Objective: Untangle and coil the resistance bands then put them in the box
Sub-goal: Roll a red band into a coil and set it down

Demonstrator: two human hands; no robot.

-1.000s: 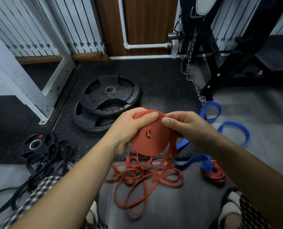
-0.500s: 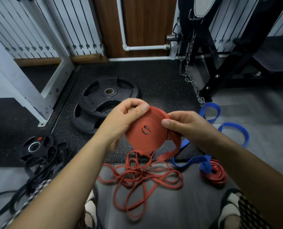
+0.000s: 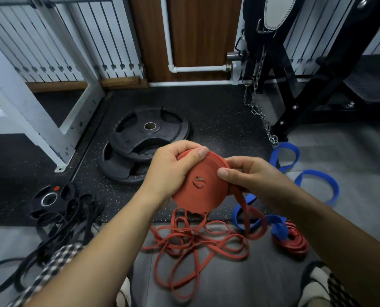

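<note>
The left hand (image 3: 169,171) is gripping the red coil (image 3: 197,193) above the floor (image 3: 229,284), thumb now riding its top rim; the right hand (image 3: 251,176) is pinching the loose strand (image 3: 240,207), seemingly pulled further rightward than before.

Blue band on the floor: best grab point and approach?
Probably the far loop of the blue band, beside the chain, pinched from above: it stands on edge, open and free. Its near end lies against the small red coil, so lifting there may drag that.
</note>
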